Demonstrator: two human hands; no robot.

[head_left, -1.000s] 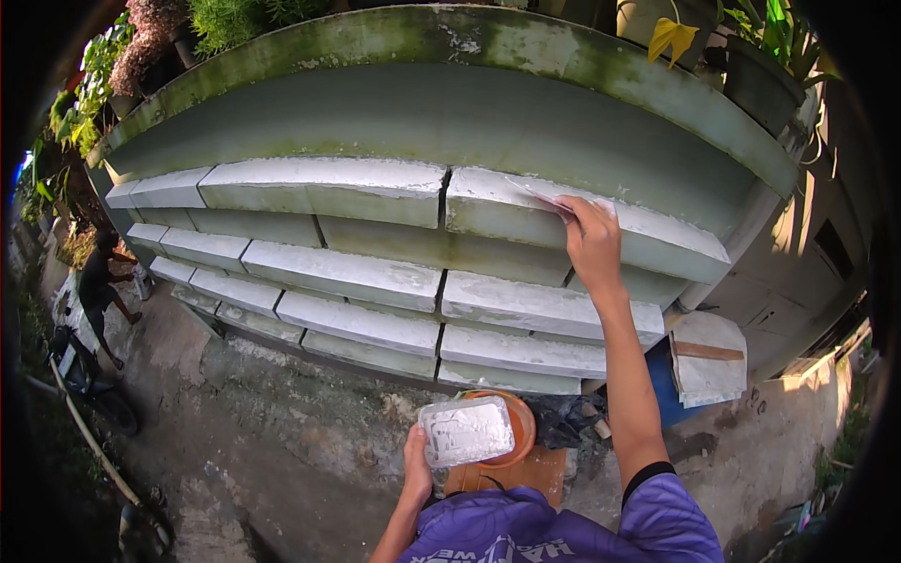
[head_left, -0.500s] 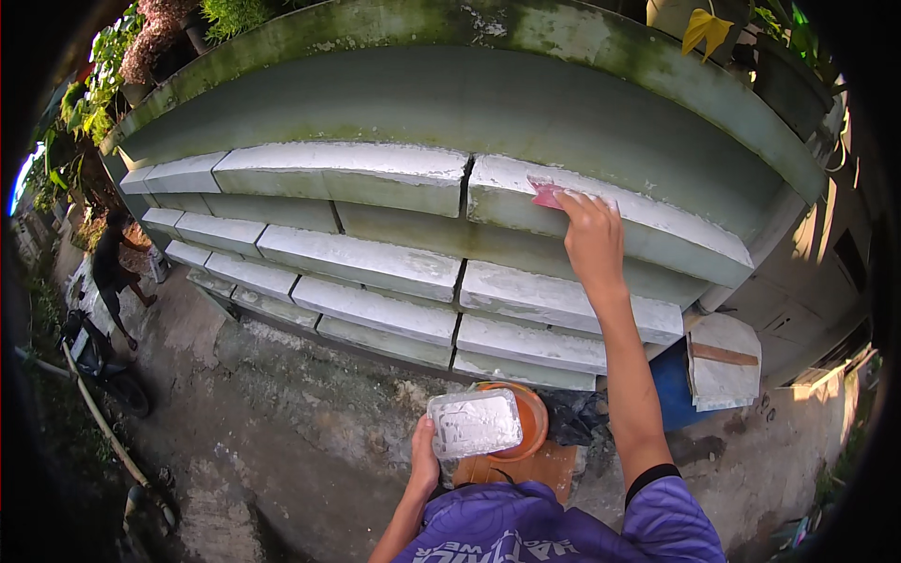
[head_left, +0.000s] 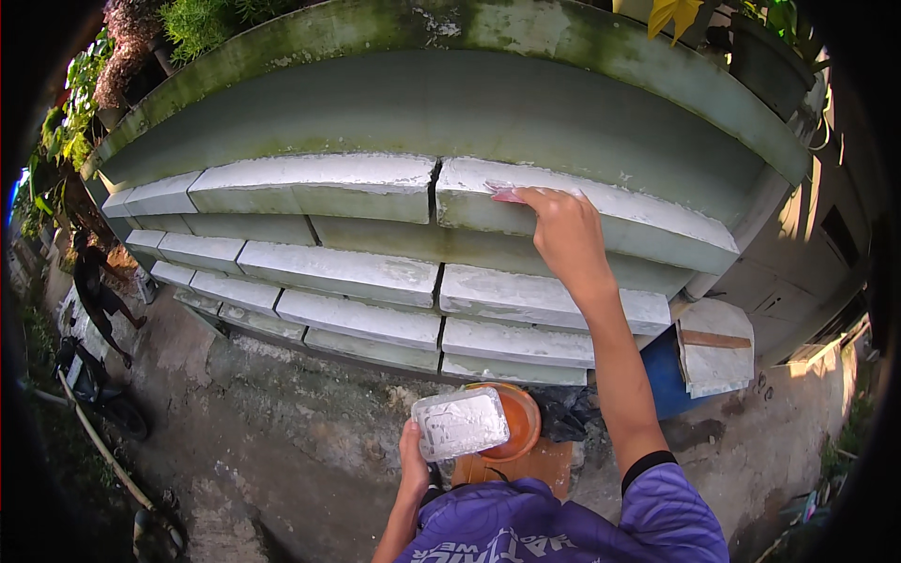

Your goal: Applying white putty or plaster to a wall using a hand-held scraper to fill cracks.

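Note:
My right hand (head_left: 571, 233), palm down, pinches a pink flat scraper (head_left: 507, 195) smeared with white. Its blade touches the white-coated top of the uppermost ledge (head_left: 601, 194), just right of a dark vertical gap. My fingers cover part of the tool. Lower down, my left hand (head_left: 411, 462) grips the side of a shallow rectangular tray (head_left: 460, 395), tilted so that the white paste inside shows. The ledge's front face is greenish grey and stained.
More white-topped ledges (head_left: 343, 267) run in tiers below. An orange bucket (head_left: 527, 418) stands behind the tray, by a black plastic bag (head_left: 563, 413). A blue drum (head_left: 668, 380) is at right. At far left are a person (head_left: 94, 286) and a motorbike (head_left: 99, 389). Potted plants top the wall.
My right hand has drawn the scraper a little left along the top ledge, its blade now lying flatter. The view has shifted slightly; my left hand still holds the tray.

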